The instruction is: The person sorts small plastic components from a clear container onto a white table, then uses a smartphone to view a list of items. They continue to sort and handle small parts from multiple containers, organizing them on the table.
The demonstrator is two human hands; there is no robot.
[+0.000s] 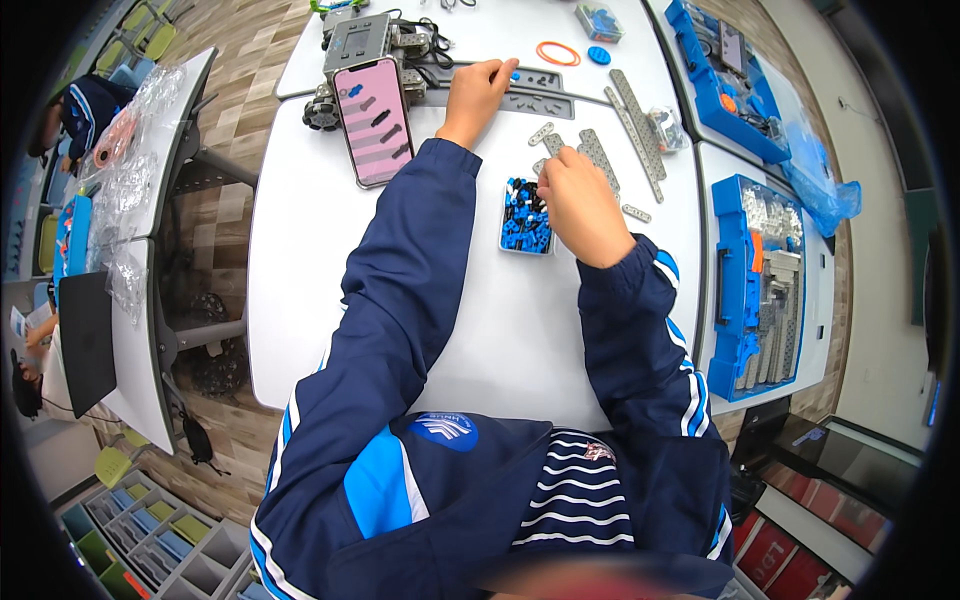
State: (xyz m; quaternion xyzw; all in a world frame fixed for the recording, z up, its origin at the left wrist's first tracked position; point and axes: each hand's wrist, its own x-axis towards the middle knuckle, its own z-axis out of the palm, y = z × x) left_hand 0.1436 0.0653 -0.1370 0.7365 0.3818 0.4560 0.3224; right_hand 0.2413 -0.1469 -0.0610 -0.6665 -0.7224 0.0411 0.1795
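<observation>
My left hand (478, 98) is closed over the near side of a grey sorting tray (545, 104), with a small blue connector peg (515, 77) showing at its fingertips. My right hand (587, 205) bends down at the right rim of a clear box (527, 251) full of blue, black and white connector pegs (525, 228). Its fingers are drawn together, and what they hold, if anything, is hidden. Left of the tray, a phone (374, 122) leans upright, its pink screen showing pictures of pegs. Several black pegs lie in the tray.
A grey robot build with wheels (358, 45) stands behind the phone. Grey perforated plates (598, 158) and long beams (636, 135) lie right of the tray. Farther back are an orange band (558, 53) and a blue lid (599, 55). Blue parts cases (737, 290) stand on the right tables.
</observation>
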